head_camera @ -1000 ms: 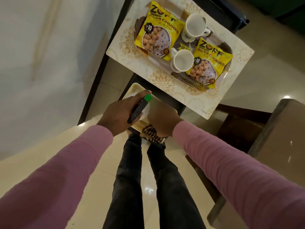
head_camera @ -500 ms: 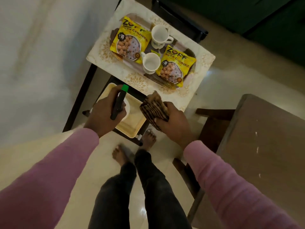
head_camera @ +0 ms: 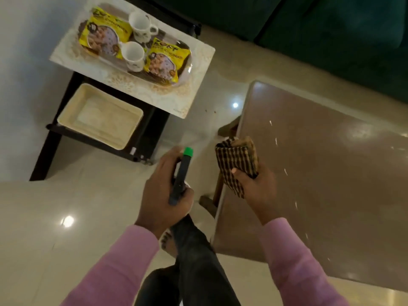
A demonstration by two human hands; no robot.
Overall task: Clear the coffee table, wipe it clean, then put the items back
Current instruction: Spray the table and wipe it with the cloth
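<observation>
- Coffee table [head_camera: 320, 173]: brown top with pale flecks; its left edge runs under the right hand [head_camera: 258, 191].
- Right hand grips a folded checked cloth [head_camera: 237, 160] over that edge.
- Left hand [head_camera: 161, 195], at 9 o'clock of the cloth, clasps a dark green-capped bottle [head_camera: 181, 173] above open floor [head_camera: 88, 206].
- Patterned tray [head_camera: 198, 85] with cups [head_camera: 134, 53] and packets [head_camera: 164, 60] at 11 o'clock, well apart.

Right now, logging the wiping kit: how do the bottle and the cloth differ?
The bottle is dark, green-capped; the cloth is brown-checked. The bottle is slim, the cloth folded. The left hand grips the bottle over the floor; the right hand holds the cloth at the coffee table edge. Both are in hand.
</observation>
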